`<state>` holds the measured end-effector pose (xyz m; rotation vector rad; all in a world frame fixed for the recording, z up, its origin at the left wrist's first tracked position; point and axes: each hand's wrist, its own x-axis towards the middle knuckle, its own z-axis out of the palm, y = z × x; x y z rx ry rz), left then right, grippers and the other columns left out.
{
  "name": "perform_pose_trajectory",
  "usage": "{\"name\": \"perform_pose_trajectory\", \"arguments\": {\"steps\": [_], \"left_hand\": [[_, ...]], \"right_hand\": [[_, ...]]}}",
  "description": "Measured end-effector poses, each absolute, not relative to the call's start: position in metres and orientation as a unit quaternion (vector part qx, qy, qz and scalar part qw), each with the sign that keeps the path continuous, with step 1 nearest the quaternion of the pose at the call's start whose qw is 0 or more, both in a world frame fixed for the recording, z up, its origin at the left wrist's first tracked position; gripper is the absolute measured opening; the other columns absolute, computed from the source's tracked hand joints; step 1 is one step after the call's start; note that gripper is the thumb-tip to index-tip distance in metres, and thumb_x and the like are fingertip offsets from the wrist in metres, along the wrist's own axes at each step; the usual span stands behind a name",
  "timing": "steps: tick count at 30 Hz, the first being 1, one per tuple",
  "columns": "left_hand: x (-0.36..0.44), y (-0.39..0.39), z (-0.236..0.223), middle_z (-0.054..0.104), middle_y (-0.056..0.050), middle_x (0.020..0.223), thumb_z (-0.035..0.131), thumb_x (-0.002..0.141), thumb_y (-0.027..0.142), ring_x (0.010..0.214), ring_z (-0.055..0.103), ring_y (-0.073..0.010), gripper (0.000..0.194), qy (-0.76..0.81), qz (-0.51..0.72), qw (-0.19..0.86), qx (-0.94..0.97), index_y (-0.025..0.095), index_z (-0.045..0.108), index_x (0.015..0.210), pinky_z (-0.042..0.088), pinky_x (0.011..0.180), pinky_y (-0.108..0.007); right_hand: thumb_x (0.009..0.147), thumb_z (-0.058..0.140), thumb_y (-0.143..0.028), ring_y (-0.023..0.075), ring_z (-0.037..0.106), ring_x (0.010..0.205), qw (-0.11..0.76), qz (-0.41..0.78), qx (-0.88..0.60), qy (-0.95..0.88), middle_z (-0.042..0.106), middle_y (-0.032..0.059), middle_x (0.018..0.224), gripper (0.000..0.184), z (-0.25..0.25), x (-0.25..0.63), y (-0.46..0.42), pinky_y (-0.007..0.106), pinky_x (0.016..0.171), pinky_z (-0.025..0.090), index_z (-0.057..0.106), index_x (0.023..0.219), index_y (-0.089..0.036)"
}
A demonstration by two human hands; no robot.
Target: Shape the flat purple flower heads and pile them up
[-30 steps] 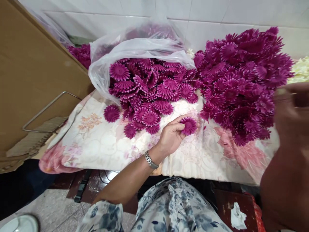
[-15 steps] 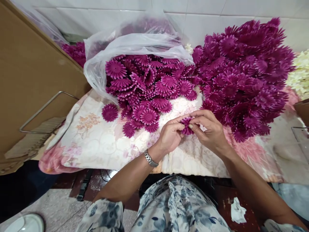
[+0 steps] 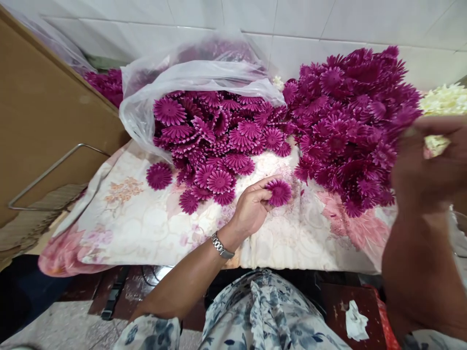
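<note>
My left hand (image 3: 253, 206) pinches one purple fabric flower (image 3: 279, 192) by its edge, just above the floral cloth (image 3: 146, 223). My right hand (image 3: 430, 167) is raised close to the camera at the right edge and is smeared by motion; its fingers look curled, with a pale patch near the fingertips that I cannot make out. Loose purple flowers (image 3: 219, 141) spill from a clear plastic bag (image 3: 197, 73) behind the left hand. A taller heap of purple flowers (image 3: 350, 116) lies at the right.
A brown cardboard panel (image 3: 44, 112) with a metal wire frame (image 3: 54, 167) leans at the left. Cream flowers (image 3: 443, 99) lie at the far right. A white tiled wall (image 3: 292, 24) stands behind. My lap in blue-patterned fabric (image 3: 266, 311) is below, beside a crumpled white scrap (image 3: 353, 323).
Half a second ago both hands worked the flower together at the centre. My right hand has since lifted away to the right, close to the camera. The left hand keeps the flower.
</note>
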<state>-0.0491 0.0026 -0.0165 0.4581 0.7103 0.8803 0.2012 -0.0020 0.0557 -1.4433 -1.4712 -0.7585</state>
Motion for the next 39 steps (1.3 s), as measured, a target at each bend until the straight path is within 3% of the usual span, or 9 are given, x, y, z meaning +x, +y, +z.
{"name": "perform_pose_trajectory", "arguments": {"steps": [3,6,10,12,13,15,18,25,39], "left_hand": [[-0.050,0.002,-0.017,0.071,-0.005,0.087,0.055,0.060,0.005,0.073,0.061,-0.0114,0.043,0.322,0.416,0.826,0.202,0.013,0.071,0.100,0.048,0.072,-0.025],[-0.050,0.003,-0.016,0.071,-0.006,0.088,0.054,0.060,0.005,0.075,0.061,-0.0122,0.043,0.322,0.418,0.828,0.189,0.011,0.071,0.099,0.049,0.072,-0.025],[-0.049,0.003,-0.012,0.070,-0.005,0.084,0.053,0.062,0.008,0.069,0.059,-0.0107,0.036,0.326,0.426,0.830,0.156,0.011,0.072,0.094,0.048,0.066,-0.023],[-0.049,0.003,-0.010,0.069,-0.005,0.082,0.052,0.067,0.010,0.067,0.058,-0.0097,0.032,0.332,0.428,0.828,0.144,0.010,0.072,0.093,0.047,0.063,-0.021],[-0.048,0.003,-0.010,0.069,-0.005,0.082,0.052,0.070,0.011,0.068,0.058,-0.0096,0.030,0.330,0.429,0.829,0.141,0.010,0.072,0.092,0.046,0.062,-0.020],[-0.047,0.003,-0.010,0.070,-0.006,0.083,0.051,0.072,0.011,0.070,0.059,-0.0093,0.028,0.321,0.431,0.832,0.138,0.010,0.072,0.092,0.045,0.062,-0.019],[-0.045,0.002,-0.011,0.071,-0.007,0.085,0.053,0.070,0.008,0.072,0.059,-0.0089,0.027,0.309,0.432,0.836,0.140,0.009,0.071,0.089,0.042,0.062,-0.018],[-0.043,0.001,-0.015,0.070,-0.008,0.082,0.058,0.068,0.009,0.068,0.058,-0.0102,0.025,0.337,0.425,0.825,0.156,0.008,0.072,0.090,0.041,0.065,-0.023],[-0.045,0.001,-0.015,0.069,-0.004,0.077,0.058,0.071,0.013,0.078,0.059,-0.0133,0.016,0.380,0.476,0.753,0.250,0.013,0.072,0.079,0.043,0.078,-0.026]], "right_hand": [[0.090,0.046,-0.028,0.0304,0.063,0.107,0.262,-0.281,-0.676,-0.629,0.069,0.0060,0.099,0.031,0.069,0.249,0.008,0.048,0.087,0.049,0.064,0.115,-0.031],[0.089,0.046,-0.027,0.0311,0.062,0.108,0.210,-0.259,-0.687,-0.646,0.069,0.0056,0.100,0.033,0.068,0.267,0.010,0.051,0.087,0.050,0.063,0.117,-0.033],[0.084,0.054,-0.027,0.0277,0.067,0.089,0.318,-0.324,-0.621,-0.639,0.071,0.0068,0.081,0.022,0.063,0.224,0.001,0.047,0.078,0.051,0.072,0.095,-0.025],[0.084,0.057,-0.027,0.0252,0.064,0.093,0.329,-0.208,-0.594,-0.705,0.071,0.0073,0.089,0.019,0.055,0.184,-0.006,0.045,0.081,0.052,0.069,0.099,-0.026],[0.080,0.063,-0.028,0.0235,0.065,0.085,0.374,-0.164,-0.529,-0.744,0.070,0.0069,0.083,0.010,0.049,0.163,-0.008,0.042,0.076,0.053,0.070,0.087,-0.024],[0.078,0.066,-0.028,0.0232,0.062,0.093,0.345,-0.061,-0.471,-0.809,0.068,0.0084,0.099,0.009,0.029,0.127,-0.012,0.040,0.077,0.053,0.068,0.085,-0.022],[0.082,0.061,-0.021,0.0221,0.061,0.093,0.326,-0.022,-0.454,-0.829,0.067,0.0103,0.101,0.005,-0.002,0.101,-0.012,0.040,0.079,0.051,0.065,0.081,-0.019],[0.080,0.060,-0.018,0.0218,0.063,0.095,0.407,0.031,-0.468,-0.784,0.068,0.0085,0.102,0.006,-0.019,0.104,-0.014,0.042,0.082,0.050,0.065,0.079,-0.022],[0.077,0.067,-0.022,0.0178,0.064,0.094,0.606,0.296,-0.459,-0.579,0.068,0.0042,0.098,0.001,-0.023,0.105,-0.016,0.038,0.085,0.051,0.066,0.078,-0.022]]}}
